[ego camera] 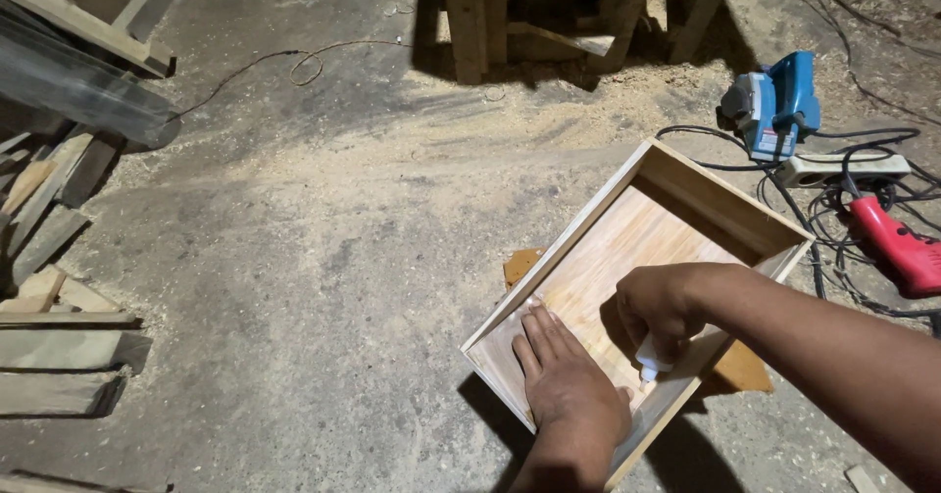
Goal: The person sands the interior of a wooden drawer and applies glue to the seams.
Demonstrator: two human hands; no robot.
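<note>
- Two bare hands are at work inside a shallow wooden drawer box (686, 194), which lies open side up on the dusty concrete floor (323, 258).
- At the near corner of the drawer box, the left hand (569, 380) lies flat, palm down, fingers together and stretched out over the plywood bottom; its grip is spread open and closes on nothing, it only presses.
- Just to the right of it, still inside the drawer box, the right hand (659, 307) has its grip clamped round a small white glue bottle (649, 361), nozzle pointing down at the seam where the bottom meets the near side wall.
- How far along, as I judge it: the drawer box looks assembled, four walls and a bottom in place; the gluing is under way at the near seam. Whether any bead is already laid I cannot tell, since the hands hide that edge; the far seams show no visible glue.
- An orange-brown board (740, 368) sticks out from under the drawer box on its near right side, with a corner also showing on the left.
- Beyond the drawer box, to its far right, sit a blue electric planer (779, 101), a white power strip (843, 168) with tangled black cables, and a red power tool (897, 243).
- Well to the left of the drawer box lie stacked timber offcuts (59, 346); sawdust (549, 101) is spread behind it.
</note>
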